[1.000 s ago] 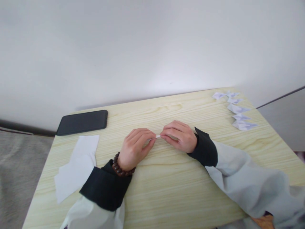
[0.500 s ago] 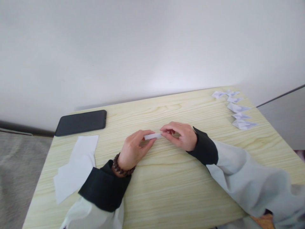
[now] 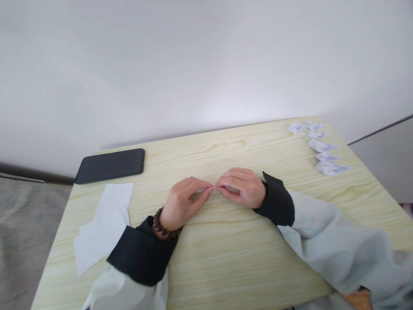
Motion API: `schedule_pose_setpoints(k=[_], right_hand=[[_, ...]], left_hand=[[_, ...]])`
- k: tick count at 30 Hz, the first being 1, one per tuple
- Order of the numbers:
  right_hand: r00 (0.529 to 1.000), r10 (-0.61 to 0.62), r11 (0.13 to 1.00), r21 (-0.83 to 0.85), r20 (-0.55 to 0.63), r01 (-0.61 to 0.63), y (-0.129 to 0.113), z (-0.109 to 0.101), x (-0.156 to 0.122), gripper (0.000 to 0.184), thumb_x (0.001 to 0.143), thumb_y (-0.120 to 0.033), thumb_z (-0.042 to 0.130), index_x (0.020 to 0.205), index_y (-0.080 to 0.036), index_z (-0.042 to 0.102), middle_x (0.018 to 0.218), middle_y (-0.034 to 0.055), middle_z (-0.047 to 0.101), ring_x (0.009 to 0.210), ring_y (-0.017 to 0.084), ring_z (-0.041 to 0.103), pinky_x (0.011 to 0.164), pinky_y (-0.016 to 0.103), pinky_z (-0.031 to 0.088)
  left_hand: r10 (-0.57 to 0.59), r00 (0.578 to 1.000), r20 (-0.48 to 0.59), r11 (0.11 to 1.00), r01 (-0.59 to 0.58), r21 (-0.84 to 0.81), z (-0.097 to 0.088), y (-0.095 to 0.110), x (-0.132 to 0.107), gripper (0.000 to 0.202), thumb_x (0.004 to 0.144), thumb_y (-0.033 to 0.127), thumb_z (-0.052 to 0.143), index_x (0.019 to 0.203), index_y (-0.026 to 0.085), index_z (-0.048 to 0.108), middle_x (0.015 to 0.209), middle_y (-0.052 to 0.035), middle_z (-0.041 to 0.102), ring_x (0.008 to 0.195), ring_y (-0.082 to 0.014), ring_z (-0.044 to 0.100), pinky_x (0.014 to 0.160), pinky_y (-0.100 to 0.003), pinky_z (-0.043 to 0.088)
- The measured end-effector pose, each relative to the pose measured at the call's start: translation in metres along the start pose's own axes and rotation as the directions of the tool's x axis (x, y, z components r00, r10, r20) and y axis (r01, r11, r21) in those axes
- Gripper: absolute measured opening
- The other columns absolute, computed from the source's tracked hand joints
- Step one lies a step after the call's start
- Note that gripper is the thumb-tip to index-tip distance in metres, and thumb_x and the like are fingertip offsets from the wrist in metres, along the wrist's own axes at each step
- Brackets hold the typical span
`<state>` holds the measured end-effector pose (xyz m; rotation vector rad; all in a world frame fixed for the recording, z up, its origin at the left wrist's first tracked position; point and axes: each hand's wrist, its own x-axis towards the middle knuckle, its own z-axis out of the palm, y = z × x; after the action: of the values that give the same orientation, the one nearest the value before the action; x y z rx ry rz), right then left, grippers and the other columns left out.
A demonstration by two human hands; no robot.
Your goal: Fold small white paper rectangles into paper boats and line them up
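Between my two hands, just above the wooden table (image 3: 238,258), is a small folded piece of white paper (image 3: 214,187), seen almost edge-on as a thin line. My left hand (image 3: 185,200), with a dark bead bracelet at the wrist, pinches one end between thumb and fingers. From the other side my right hand (image 3: 241,186) pinches it too, its fingertips nearly meeting those of the left. Most of the paper is hidden by my fingers.
White paper sheets (image 3: 103,232) lie overlapping at the left, beside my left sleeve. Behind them rests a black smartphone (image 3: 111,165). Several folded white paper figures (image 3: 329,168) stand in a row at the back right. A white wall (image 3: 206,64) rises behind the table.
My fingertips have drawn closer together along the paper. Its broad strip face was visible before; now only a thin edge shows.
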<state>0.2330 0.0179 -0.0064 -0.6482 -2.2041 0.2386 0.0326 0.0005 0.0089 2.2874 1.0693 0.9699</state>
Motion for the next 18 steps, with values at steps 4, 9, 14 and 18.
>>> schedule_pose_setpoints(k=[4, 9, 14, 18], right_hand=[[1.000, -0.010, 0.999, -0.053, 0.007, 0.011, -0.0028, 0.0003, 0.0007, 0.002, 0.083, -0.016, 0.057, 0.083, -0.018, 0.058, 0.074, 0.0021, 0.067, 0.066, 0.013, 0.059, 0.062, 0.025, 0.046], [1.000, -0.004, 0.998, -0.066, 0.030, 0.006, -0.0031, -0.0001, 0.0000, 0.004, 0.085, -0.017, 0.054, 0.082, -0.018, 0.057, 0.073, 0.0021, 0.066, 0.066, 0.013, 0.058, 0.062, 0.025, 0.044], [0.998, 0.016, 0.998, -0.059, 0.061, -0.013, 0.0004, -0.0019, -0.0016, 0.007, 0.087, -0.017, 0.052, 0.084, -0.018, 0.057, 0.076, 0.0022, 0.066, 0.069, 0.013, 0.058, 0.065, 0.026, 0.043], [0.997, 0.033, 0.998, -0.050, 0.073, -0.029, 0.0023, -0.0030, -0.0015, 0.008, 0.088, -0.017, 0.050, 0.084, -0.018, 0.057, 0.077, 0.0024, 0.066, 0.070, 0.013, 0.057, 0.066, 0.026, 0.043]], left_hand=[[0.086, 0.995, -0.050, 0.996, -0.084, 0.036, 0.0034, 0.0005, 0.0007, 0.005, 0.080, 0.016, 0.061, 0.081, 0.016, 0.065, 0.076, -0.0038, 0.070, 0.071, -0.0135, 0.063, 0.068, -0.026, 0.050], [0.121, 0.990, -0.073, 0.986, -0.111, 0.122, 0.0050, 0.0028, 0.0009, 0.006, 0.078, 0.015, 0.061, 0.080, 0.016, 0.066, 0.075, -0.0030, 0.070, 0.070, -0.0141, 0.063, 0.067, -0.028, 0.050], [0.105, 0.990, -0.097, 0.984, -0.090, 0.154, 0.0021, 0.0000, -0.0003, 0.008, 0.078, 0.015, 0.061, 0.080, 0.017, 0.068, 0.072, -0.0016, 0.070, 0.067, -0.0126, 0.063, 0.066, -0.026, 0.050], [0.084, 0.991, -0.102, 0.986, -0.068, 0.151, -0.0016, -0.0056, -0.0023, 0.008, 0.077, 0.015, 0.061, 0.079, 0.015, 0.069, 0.070, -0.0024, 0.070, 0.064, -0.0129, 0.062, 0.062, -0.025, 0.050]])
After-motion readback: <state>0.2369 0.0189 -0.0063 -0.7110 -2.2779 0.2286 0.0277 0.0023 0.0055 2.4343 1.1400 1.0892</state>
